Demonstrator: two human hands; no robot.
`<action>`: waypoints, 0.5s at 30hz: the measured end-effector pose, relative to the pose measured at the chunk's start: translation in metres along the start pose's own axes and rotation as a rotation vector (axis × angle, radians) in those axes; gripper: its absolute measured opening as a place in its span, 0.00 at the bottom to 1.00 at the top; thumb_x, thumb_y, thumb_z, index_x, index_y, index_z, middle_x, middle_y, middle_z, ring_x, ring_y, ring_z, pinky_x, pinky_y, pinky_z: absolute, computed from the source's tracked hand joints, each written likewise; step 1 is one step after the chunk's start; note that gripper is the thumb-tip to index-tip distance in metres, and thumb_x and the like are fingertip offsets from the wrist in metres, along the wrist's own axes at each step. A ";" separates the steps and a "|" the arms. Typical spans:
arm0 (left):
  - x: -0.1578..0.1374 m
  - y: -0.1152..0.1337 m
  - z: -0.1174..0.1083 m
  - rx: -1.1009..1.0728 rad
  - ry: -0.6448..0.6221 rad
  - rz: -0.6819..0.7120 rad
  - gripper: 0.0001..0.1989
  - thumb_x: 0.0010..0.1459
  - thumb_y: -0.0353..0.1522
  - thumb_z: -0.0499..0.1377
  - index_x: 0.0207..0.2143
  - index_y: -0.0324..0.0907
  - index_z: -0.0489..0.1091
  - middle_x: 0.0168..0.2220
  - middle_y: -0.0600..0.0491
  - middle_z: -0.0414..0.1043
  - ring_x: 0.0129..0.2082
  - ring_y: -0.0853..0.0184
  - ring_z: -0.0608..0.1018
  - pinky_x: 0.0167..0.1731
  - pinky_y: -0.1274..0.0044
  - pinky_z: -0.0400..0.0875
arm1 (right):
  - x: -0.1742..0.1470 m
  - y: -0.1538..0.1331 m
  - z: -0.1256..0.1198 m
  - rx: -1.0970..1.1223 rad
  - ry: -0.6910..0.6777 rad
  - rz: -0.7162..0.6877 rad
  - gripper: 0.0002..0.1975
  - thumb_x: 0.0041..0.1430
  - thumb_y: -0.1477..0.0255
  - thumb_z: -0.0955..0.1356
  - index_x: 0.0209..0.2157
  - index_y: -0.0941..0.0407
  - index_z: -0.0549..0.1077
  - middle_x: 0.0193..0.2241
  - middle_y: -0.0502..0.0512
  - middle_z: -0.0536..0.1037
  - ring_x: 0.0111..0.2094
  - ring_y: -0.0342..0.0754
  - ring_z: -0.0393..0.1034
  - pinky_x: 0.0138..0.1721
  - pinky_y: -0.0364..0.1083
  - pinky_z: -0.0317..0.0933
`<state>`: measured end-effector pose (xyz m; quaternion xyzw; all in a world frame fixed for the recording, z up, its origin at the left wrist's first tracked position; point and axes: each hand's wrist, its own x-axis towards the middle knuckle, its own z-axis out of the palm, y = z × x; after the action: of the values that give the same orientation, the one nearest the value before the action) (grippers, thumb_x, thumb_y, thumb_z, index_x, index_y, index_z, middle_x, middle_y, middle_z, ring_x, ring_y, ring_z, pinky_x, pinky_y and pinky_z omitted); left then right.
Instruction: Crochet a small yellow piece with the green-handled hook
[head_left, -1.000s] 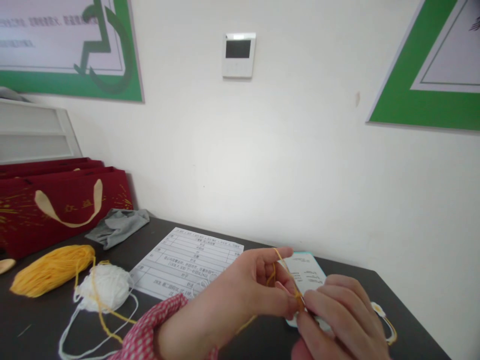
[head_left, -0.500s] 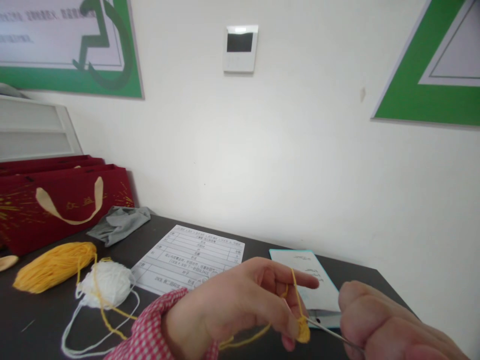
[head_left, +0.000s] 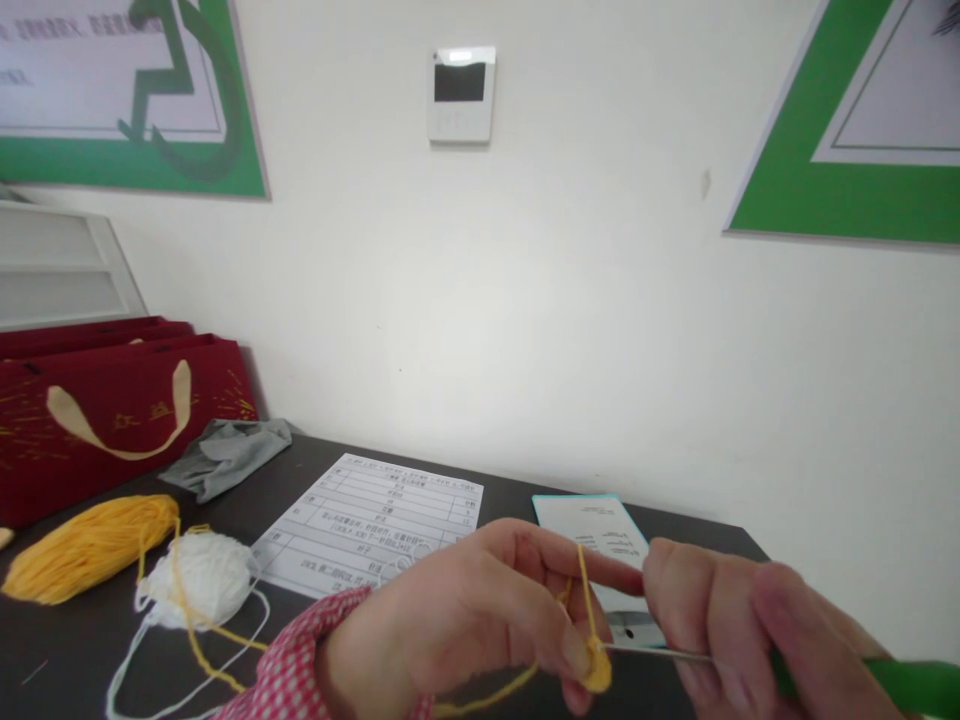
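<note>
My left hand point(head_left: 480, 600) pinches a small yellow crochet piece point(head_left: 598, 668) between thumb and fingers. A strand of yellow yarn point(head_left: 587, 595) runs from the piece up over its outstretched index finger. In my right hand point(head_left: 750, 630) is a crochet hook point(head_left: 675, 654) with a thin metal shaft and a green handle, fingers wrapped round it. The hook's tip meets the top of the yellow piece; its exact place in the stitches is too small to make out. My right fingers are close to the left index fingertip.
On the dark table point(head_left: 60, 660) lie a yellow yarn skein point(head_left: 90, 550), a white yarn ball point(head_left: 202, 580), a printed sheet point(head_left: 367, 520), a blue-edged card point(head_left: 592, 520) and a grey cloth point(head_left: 225, 455). Red gift bags point(head_left: 135, 420) stand at the left against the white wall point(head_left: 525, 300).
My right hand has turned, so the green handle now shows and the hook lies more level. It is nearer the left index finger. The whole view has shifted slightly.
</note>
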<state>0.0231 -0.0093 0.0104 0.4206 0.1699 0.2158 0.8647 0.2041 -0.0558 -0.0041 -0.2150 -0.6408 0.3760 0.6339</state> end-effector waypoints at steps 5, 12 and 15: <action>-0.011 0.005 0.017 0.132 0.317 0.240 0.39 0.39 0.21 0.69 0.58 0.36 0.69 0.26 0.61 0.75 0.24 0.75 0.73 0.29 0.79 0.63 | 0.002 0.008 0.005 0.179 0.110 0.197 0.24 0.70 0.57 0.62 0.22 0.52 0.73 0.20 0.50 0.69 0.23 0.45 0.63 0.26 0.45 0.63; -0.015 0.004 0.016 0.317 0.378 0.279 0.59 0.41 0.29 0.73 0.71 0.34 0.46 0.28 0.63 0.69 0.25 0.75 0.66 0.28 0.77 0.59 | 0.008 0.014 0.015 0.416 0.175 0.508 0.24 0.61 0.54 0.71 0.18 0.54 0.71 0.18 0.47 0.64 0.22 0.44 0.56 0.28 0.45 0.59; -0.015 0.002 0.016 0.373 0.385 0.263 0.57 0.43 0.31 0.72 0.71 0.34 0.46 0.31 0.61 0.68 0.27 0.74 0.67 0.30 0.76 0.60 | 0.006 0.017 0.016 0.503 0.155 0.621 0.25 0.59 0.52 0.72 0.18 0.54 0.71 0.18 0.47 0.64 0.22 0.43 0.54 0.27 0.44 0.55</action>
<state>0.0175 -0.0263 0.0236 0.5419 0.3113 0.3670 0.6891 0.1843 -0.0438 -0.0114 -0.2642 -0.3840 0.6772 0.5694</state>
